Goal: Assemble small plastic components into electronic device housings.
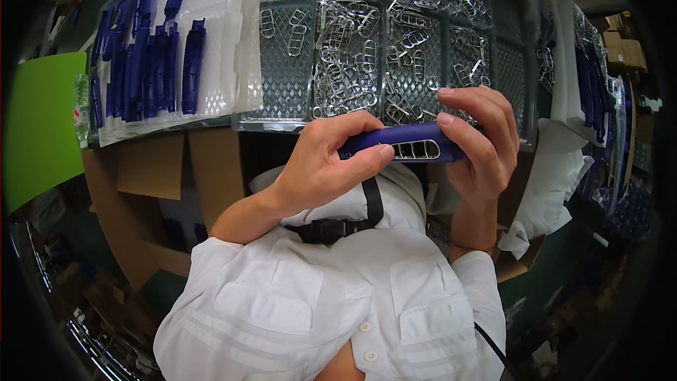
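A long, dark blue plastic housing (441, 134) lies sideways between my hands, just in front of the tray. A shiny chrome frame with several slots (416, 150) sits in the opening on its face. My left hand (331, 155) is closed round the left end, with the thumb pressed on the face beside the frame. At the right end, my right hand (486, 142) grips the housing, one finger laid over its upper edge and another raised above it. The fingers behind the housing are partly hidden. Past it, loose chrome frames (345, 63) fill several tray compartments.
The clear compartment tray (285, 63) spans the bench ahead. To its left, several blue housings (141, 70) lie on white padding, beside a green panel (42, 127). An open cardboard box (144, 169) stands below left. White foam wrap (553, 176) hangs at right.
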A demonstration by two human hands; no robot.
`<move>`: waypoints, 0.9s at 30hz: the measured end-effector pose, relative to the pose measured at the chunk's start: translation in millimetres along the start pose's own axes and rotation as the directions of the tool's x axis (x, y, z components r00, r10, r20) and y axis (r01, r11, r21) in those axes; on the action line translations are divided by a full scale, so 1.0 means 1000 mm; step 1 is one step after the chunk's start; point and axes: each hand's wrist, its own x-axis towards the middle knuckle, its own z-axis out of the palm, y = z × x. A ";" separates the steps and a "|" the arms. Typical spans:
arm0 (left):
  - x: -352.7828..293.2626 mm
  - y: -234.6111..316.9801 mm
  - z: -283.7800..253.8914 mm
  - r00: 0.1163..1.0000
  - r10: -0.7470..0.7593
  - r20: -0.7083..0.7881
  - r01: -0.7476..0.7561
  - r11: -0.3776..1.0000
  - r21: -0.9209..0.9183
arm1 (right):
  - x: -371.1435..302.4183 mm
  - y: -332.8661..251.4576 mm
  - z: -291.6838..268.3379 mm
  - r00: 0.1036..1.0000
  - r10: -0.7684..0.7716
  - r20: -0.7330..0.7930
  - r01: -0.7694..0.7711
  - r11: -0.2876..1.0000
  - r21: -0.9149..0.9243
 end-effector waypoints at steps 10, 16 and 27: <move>-0.008 -0.001 0.005 0.955 -0.200 0.219 0.273 0.881 -0.386 | -0.006 0.023 0.010 0.964 0.257 0.073 -0.267 0.905 0.332; -0.016 0.014 0.002 0.943 -0.187 0.277 0.295 0.856 -0.425 | -0.009 0.033 0.015 0.938 0.308 0.158 -0.346 0.843 0.412; 0.064 0.046 -0.072 0.999 -0.034 -0.015 0.029 0.958 -0.284 | -0.023 0.031 0.006 0.757 0.653 0.032 -0.618 0.699 0.359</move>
